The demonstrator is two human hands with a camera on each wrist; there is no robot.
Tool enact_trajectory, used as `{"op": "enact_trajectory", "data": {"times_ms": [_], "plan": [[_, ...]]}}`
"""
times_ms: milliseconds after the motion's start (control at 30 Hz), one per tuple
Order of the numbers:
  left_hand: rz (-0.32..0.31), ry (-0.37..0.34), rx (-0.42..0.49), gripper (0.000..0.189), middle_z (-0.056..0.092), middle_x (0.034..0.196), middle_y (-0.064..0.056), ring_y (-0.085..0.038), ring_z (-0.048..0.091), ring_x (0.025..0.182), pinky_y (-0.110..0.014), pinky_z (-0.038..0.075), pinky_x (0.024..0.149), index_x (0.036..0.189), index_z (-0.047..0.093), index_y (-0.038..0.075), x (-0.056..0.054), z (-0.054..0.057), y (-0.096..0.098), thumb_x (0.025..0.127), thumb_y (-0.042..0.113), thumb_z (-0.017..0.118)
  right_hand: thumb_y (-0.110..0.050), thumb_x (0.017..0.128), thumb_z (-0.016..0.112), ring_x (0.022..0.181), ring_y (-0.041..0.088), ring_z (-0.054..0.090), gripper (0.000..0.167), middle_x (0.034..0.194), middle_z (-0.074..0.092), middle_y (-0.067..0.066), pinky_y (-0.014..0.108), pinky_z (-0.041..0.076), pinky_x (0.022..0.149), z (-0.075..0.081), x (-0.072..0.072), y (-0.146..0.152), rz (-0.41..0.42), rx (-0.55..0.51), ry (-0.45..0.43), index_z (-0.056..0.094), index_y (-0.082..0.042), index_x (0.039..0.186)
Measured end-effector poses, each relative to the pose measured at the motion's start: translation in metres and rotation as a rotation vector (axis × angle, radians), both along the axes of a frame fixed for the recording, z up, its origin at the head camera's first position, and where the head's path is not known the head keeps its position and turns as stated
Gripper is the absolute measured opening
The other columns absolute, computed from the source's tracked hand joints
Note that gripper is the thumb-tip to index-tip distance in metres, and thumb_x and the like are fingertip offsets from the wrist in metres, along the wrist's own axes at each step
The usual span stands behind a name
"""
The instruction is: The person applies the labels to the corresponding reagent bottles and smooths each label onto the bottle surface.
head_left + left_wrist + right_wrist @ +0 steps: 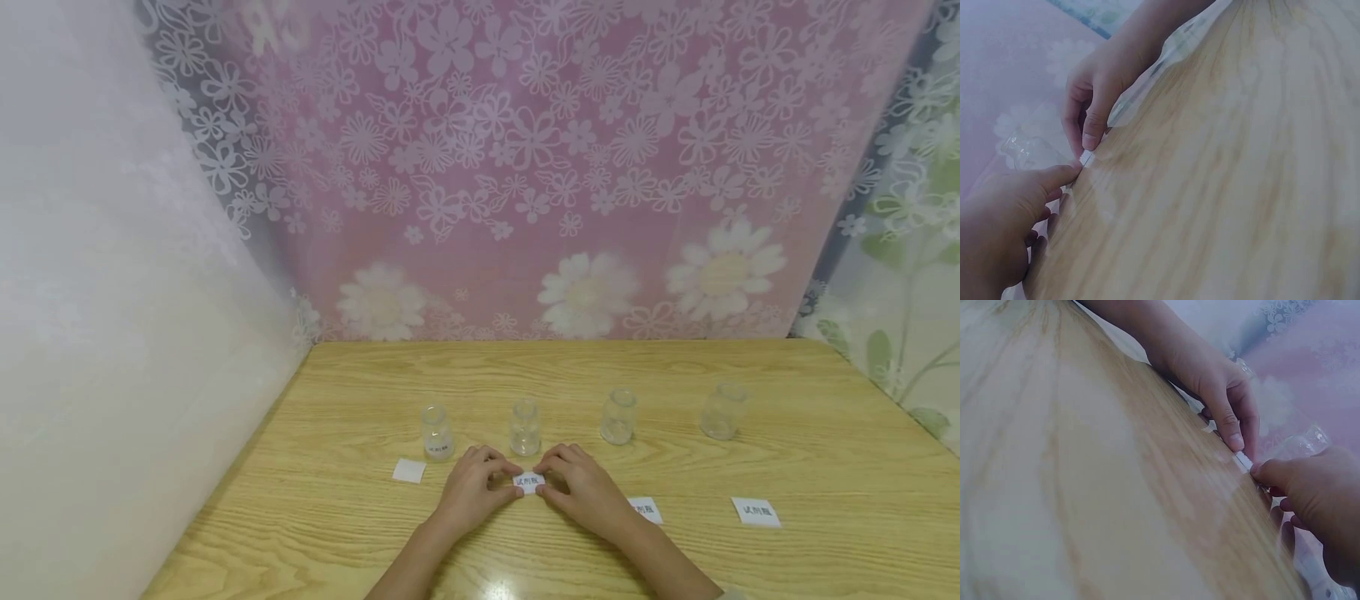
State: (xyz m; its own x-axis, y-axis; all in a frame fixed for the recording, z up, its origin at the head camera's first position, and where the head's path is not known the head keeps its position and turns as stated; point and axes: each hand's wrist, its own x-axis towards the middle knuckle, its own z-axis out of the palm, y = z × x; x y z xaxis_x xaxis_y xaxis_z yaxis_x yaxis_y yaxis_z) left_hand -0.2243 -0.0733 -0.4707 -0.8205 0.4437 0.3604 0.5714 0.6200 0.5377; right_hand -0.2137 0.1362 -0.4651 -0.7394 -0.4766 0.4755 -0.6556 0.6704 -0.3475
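Between my two hands is a small white label (528, 482) with printed black characters. My left hand (474, 490) pinches its left edge between thumb and fingers. On the opposite edge, the thumb and fingers of my right hand (587, 492) pinch it too. Just beyond the label stands an upright clear glass bottle (525, 429) without a label on it. To the left, another glass bottle (437, 433) carries a printed label low on its front. Both wrist views show the label (1244, 460) edge-on, close to the tabletop.
Two more clear glass bottles, one (618, 417) right of centre and one (723, 412) farther right, stand in the row. A blank white paper piece (408, 471) lies at left. Printed labels (756, 512) lie at right, one (647, 509) partly behind my right arm.
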Motion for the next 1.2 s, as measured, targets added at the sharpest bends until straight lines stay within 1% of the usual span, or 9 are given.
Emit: {"op": "enact_trajectory", "data": {"times_ms": [133, 333, 467, 600, 767, 867, 967, 1033, 1200], "plan": [[0.001, -0.007, 0.003, 0.024, 0.056, 0.098, 0.008, -0.006, 0.042, 0.080, -0.020, 0.039, 0.067, 0.096, 0.071, 0.019, 0.0001, 0.0000, 0.0002, 0.076, 0.033, 0.074, -0.021, 0.078, 0.074, 0.093, 0.013, 0.051, 0.023, 0.100, 0.057, -0.005, 0.034, 0.047, 0.080, 0.0009, 0.0002, -0.0001, 0.006, 0.003, 0.010, 0.065, -0.010, 0.096], [-0.003, -0.006, 0.000, 0.024, 0.056, 0.097, 0.009, -0.006, 0.043, 0.081, -0.020, 0.040, 0.068, 0.096, 0.070, 0.019, 0.0003, 0.0006, 0.0000, 0.077, 0.032, 0.073, -0.019, 0.079, 0.073, 0.096, 0.016, 0.050, 0.028, 0.104, 0.056, -0.001, 0.037, 0.047, 0.082, 0.0024, 0.0015, -0.0009, -0.004, 0.018, -0.012, 0.065, -0.006, 0.101], [0.012, -0.022, -0.012, 0.028, 0.057, 0.099, 0.008, -0.006, 0.042, 0.080, -0.020, 0.039, 0.067, 0.101, 0.070, 0.018, 0.0006, 0.0011, 0.0002, 0.077, 0.032, 0.073, -0.018, 0.079, 0.073, 0.095, 0.015, 0.050, 0.023, 0.103, 0.057, -0.001, 0.036, 0.047, 0.081, 0.0033, 0.0016, -0.0012, -0.005, 0.019, -0.014, 0.065, -0.007, 0.098], [0.014, -0.027, -0.015, 0.030, 0.056, 0.100, 0.007, -0.005, 0.041, 0.079, -0.019, 0.038, 0.066, 0.103, 0.069, 0.017, 0.0012, 0.0022, 0.0005, 0.077, 0.032, 0.073, -0.017, 0.079, 0.073, 0.094, 0.014, 0.051, 0.020, 0.101, 0.057, -0.003, 0.035, 0.047, 0.081, 0.0037, 0.0018, -0.0011, 0.003, 0.022, 0.007, 0.065, -0.008, 0.096], [0.013, -0.022, -0.007, 0.032, 0.056, 0.099, 0.008, -0.005, 0.041, 0.078, -0.019, 0.039, 0.066, 0.105, 0.068, 0.016, 0.0013, 0.0020, 0.0007, 0.078, 0.033, 0.072, -0.017, 0.078, 0.073, 0.094, 0.013, 0.052, 0.023, 0.101, 0.058, -0.004, 0.034, 0.047, 0.081, 0.0034, 0.0015, -0.0009, 0.009, 0.003, 0.025, 0.064, -0.009, 0.097], [0.013, -0.046, 0.036, 0.029, 0.058, 0.089, 0.013, -0.005, 0.042, 0.075, -0.020, 0.039, 0.065, 0.103, 0.068, 0.016, -0.0007, 0.0007, 0.0015, 0.078, 0.030, 0.073, -0.017, 0.079, 0.073, 0.095, 0.013, 0.052, 0.028, 0.102, 0.059, -0.004, 0.036, 0.046, 0.083, 0.0022, 0.0015, -0.0014, -0.021, -0.033, -0.037, 0.063, -0.009, 0.103], [0.010, -0.107, 0.113, 0.026, 0.057, 0.077, 0.016, -0.004, 0.044, 0.070, -0.021, 0.040, 0.062, 0.101, 0.068, 0.014, -0.0028, -0.0001, 0.0023, 0.078, 0.024, 0.074, -0.016, 0.080, 0.072, 0.094, 0.013, 0.051, 0.030, 0.102, 0.060, -0.004, 0.037, 0.045, 0.084, 0.0009, 0.0013, -0.0023, -0.063, -0.108, -0.150, 0.062, -0.009, 0.107], [0.009, -0.149, 0.168, 0.025, 0.057, 0.073, 0.016, -0.004, 0.046, 0.067, -0.021, 0.041, 0.061, 0.100, 0.068, 0.013, -0.0038, -0.0006, 0.0029, 0.078, 0.020, 0.074, -0.014, 0.081, 0.071, 0.091, 0.012, 0.051, 0.028, 0.098, 0.060, -0.006, 0.035, 0.046, 0.081, 0.0004, 0.0011, -0.0034, -0.080, -0.184, -0.231, 0.063, -0.010, 0.107], [-0.014, -0.257, 0.350, 0.023, 0.059, 0.075, 0.009, -0.006, 0.052, 0.067, -0.022, 0.045, 0.061, 0.101, 0.068, 0.010, -0.0044, -0.0022, 0.0045, 0.079, 0.015, 0.073, -0.007, 0.086, 0.064, 0.080, 0.014, 0.058, 0.020, 0.086, 0.062, -0.002, 0.027, 0.049, 0.072, 0.0018, 0.0018, -0.0071, -0.056, -0.437, -0.408, 0.062, -0.005, 0.106]]}}
